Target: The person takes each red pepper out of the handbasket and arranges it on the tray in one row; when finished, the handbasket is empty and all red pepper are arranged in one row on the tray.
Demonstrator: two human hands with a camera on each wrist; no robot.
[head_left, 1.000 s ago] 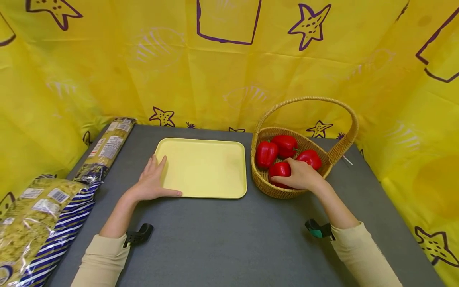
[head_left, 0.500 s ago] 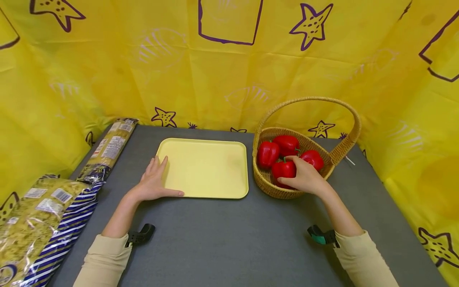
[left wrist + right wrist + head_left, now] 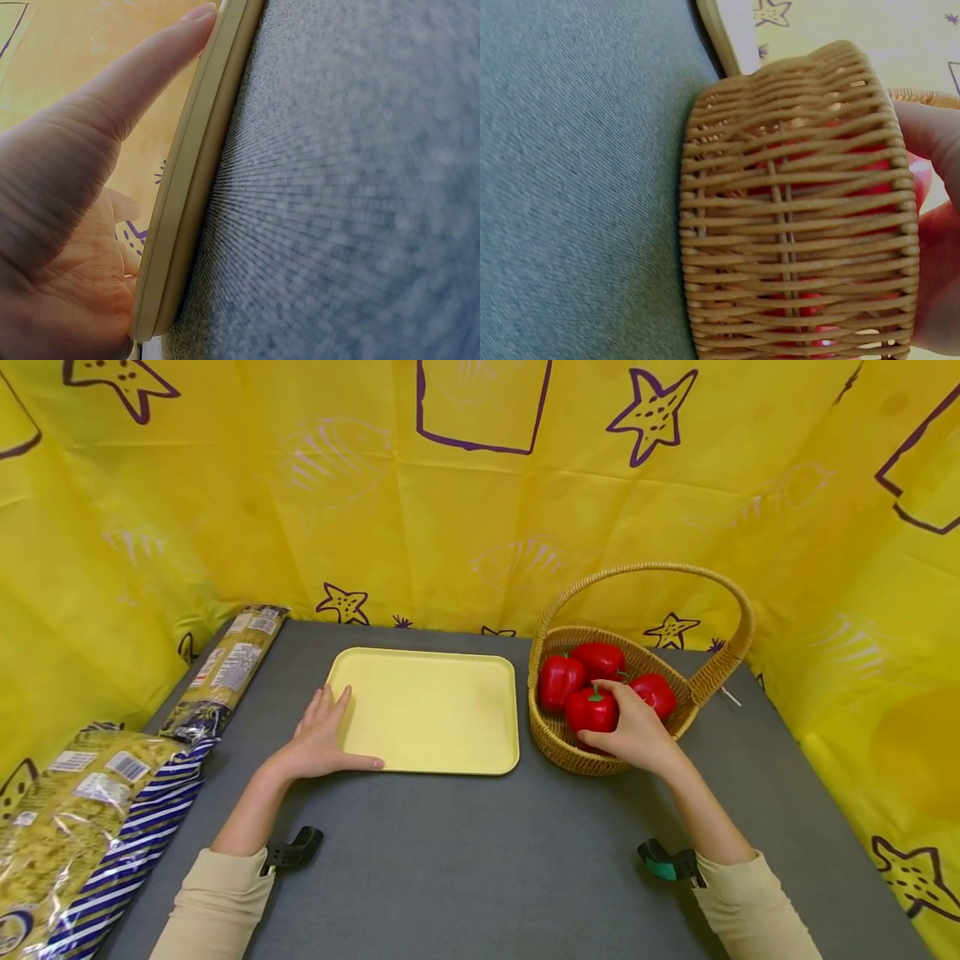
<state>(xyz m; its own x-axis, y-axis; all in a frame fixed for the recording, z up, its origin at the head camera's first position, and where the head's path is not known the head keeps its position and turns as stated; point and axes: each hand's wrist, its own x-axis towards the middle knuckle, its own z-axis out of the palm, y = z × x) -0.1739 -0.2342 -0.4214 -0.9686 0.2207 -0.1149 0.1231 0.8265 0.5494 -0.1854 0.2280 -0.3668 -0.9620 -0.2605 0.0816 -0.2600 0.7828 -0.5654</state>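
Observation:
In the head view, my left hand point(image 3: 318, 745) rests at the left end of a yellow tray point(image 3: 442, 714), fingers spread. Its thumb lies along the tray's front rim, which the left wrist view shows close up. My right hand point(image 3: 637, 731) reaches into a wicker basket point(image 3: 573, 762) and grips a red bell pepper point(image 3: 588, 714) between thumb and fingers, its green stem up. Three more red peppers lie around it: one at the left point(image 3: 560, 683), one behind point(image 3: 597, 662), one at the right point(image 3: 655, 695). The basket's woven wall point(image 3: 802, 217) hides most of the held pepper in the right wrist view.
The basket's tall handle point(image 3: 652, 566) arches over its back. Along the table's left side lie a large pasta bag point(image 3: 82, 827) and a longer, narrow pasta pack point(image 3: 225, 672). A yellow patterned cloth point(image 3: 450, 527) hangs behind the grey table point(image 3: 465, 860).
My right hand has lifted and turned the pepper slightly in the basket, so its green stem now shows. The left hand keeps its place on the tray.

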